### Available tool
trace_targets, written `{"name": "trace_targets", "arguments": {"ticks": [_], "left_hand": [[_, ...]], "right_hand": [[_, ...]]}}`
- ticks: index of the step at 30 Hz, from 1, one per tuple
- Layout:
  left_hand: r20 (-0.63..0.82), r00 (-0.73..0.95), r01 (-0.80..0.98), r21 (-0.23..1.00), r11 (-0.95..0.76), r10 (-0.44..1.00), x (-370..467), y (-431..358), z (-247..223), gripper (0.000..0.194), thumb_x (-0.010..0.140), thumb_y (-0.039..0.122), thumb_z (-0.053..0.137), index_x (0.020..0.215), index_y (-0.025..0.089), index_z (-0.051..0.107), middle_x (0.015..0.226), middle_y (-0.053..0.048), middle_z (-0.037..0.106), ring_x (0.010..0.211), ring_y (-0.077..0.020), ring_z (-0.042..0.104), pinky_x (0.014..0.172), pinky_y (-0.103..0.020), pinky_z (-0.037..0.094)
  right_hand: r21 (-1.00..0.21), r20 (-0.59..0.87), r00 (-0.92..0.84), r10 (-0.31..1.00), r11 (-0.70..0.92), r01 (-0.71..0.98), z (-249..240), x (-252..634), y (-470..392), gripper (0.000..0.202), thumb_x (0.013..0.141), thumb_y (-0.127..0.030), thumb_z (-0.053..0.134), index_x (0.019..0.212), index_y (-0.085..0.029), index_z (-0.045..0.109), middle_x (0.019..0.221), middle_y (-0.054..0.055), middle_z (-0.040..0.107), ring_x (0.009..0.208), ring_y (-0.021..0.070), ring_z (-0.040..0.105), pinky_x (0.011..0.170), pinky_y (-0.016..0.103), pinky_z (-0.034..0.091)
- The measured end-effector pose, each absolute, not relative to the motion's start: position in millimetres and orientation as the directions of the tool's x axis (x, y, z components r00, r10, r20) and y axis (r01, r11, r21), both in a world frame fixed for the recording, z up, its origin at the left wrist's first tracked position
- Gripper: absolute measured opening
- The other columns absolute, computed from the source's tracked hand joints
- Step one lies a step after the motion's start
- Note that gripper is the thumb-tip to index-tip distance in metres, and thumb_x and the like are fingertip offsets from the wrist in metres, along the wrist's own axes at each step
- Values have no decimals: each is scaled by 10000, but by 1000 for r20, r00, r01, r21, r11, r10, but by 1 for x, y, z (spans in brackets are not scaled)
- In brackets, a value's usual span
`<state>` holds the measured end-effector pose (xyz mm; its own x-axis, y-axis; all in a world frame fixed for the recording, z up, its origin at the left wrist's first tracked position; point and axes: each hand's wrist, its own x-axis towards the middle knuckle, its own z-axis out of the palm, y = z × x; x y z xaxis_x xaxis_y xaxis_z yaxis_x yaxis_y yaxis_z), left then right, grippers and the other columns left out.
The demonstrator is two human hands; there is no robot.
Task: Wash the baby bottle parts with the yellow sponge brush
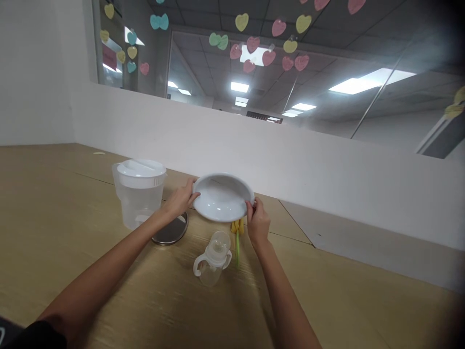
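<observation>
By the fingers of the left hand (181, 198) and the right hand (258, 224), the white bowl (222, 198) is gripped at opposite rim sides, tilted near the back edge of the worktop (348, 295), and should one grip slip, the two-handled bottle (214, 259), farther from that edge, could be struck.

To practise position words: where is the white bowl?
Near the head view's centre, the left hand and right hand hold the white bowl, right of the pitcher.

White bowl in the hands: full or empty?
Empty: the white bowl shows a bare, glossy inside to the camera. The left hand and right hand grip opposite sides of it.
</observation>
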<state>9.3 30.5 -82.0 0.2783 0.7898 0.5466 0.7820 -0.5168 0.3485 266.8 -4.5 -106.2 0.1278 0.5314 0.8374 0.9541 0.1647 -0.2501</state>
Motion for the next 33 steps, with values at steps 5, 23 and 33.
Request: {"name": "trace_targets", "arguments": {"ticks": [5, 23, 33], "left_hand": [[656, 244, 809, 269, -524, 714, 12, 42, -99, 339, 901, 385, 340, 1129, 134, 339, 752, -68, 639, 685, -235, 632, 579, -265, 406], [456, 308, 668, 521, -532, 835, 2, 50, -93, 411, 815, 278, 445, 1213, 199, 511, 907, -39, 677, 732, -176, 623, 682, -251, 435], [301, 322, 780, 453, -432, 897, 2, 57, -101, 337, 743, 245, 463, 1016, 173, 648, 1008, -83, 667, 912, -230, 606, 745, -269, 434]], "right_hand": [[-123, 907, 47, 419, 157, 980, -110, 274, -3, 536, 922, -487, 209, 1022, -92, 558, 715, 86, 628, 553, 148, 548, 521, 226, 362], [-448, 555, 267, 788, 13, 894, -92, 254, 4, 279, 815, -312, 492, 911, -128, 677, 713, 67, 673, 649, 176, 588, 595, 234, 371], [-452, 379, 261, 888, -68, 889, -110, 254, 14, 236, 796, -292, 528, 843, -144, 706, 789, 75, 694, 703, 164, 618, 599, 212, 384]]}}
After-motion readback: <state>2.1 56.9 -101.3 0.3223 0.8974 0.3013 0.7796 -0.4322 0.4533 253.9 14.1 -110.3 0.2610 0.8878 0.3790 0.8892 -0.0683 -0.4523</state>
